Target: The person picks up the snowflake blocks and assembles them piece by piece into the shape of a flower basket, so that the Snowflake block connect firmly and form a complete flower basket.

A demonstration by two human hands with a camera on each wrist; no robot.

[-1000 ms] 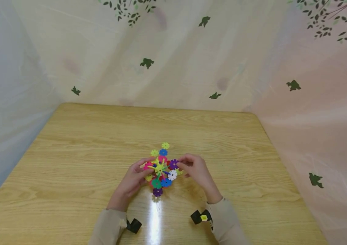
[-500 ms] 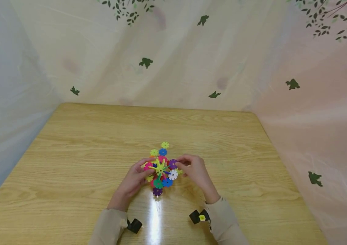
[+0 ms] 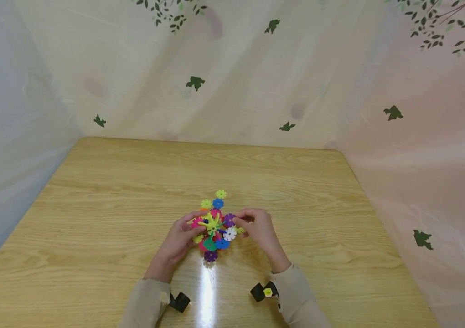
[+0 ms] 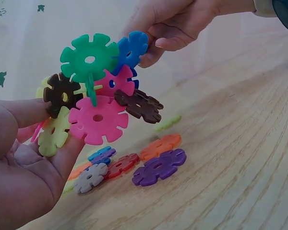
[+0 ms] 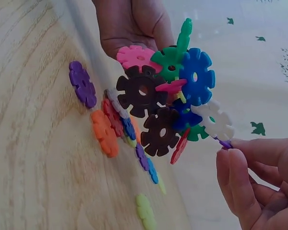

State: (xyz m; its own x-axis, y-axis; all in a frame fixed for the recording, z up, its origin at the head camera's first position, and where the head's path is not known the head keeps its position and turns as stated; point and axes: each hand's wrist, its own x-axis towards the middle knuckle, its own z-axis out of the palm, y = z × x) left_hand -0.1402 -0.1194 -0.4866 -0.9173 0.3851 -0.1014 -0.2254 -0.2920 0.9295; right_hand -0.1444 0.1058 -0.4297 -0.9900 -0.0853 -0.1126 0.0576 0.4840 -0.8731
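A cluster of interlocked plastic snowflake discs [image 3: 213,228] in many colours is held above the table by the left hand [image 3: 179,239]. That hand's thumb and fingers grip the cluster's left side, near a pink disc [image 4: 98,120] and a yellow-green disc [image 4: 54,132]. On the other side, the right hand [image 3: 257,228] pinches a purple disc [image 3: 229,220] between thumb and fingertips. In the right wrist view only a sliver of that purple disc [image 5: 224,143] shows, against the white disc [image 5: 213,120]. Whether the two are slotted together I cannot tell.
Several loose discs lie on the wooden table [image 3: 134,182] beneath the cluster, among them purple [image 4: 159,167], orange [image 5: 104,133], red [image 4: 122,166] and yellow-green [image 5: 145,211] ones. A pale curtain [image 3: 232,68] with leaf prints hangs behind the table.
The right hand has shifted slightly left with the purple disc. The cluster has turned a little; the left hand stays almost still.
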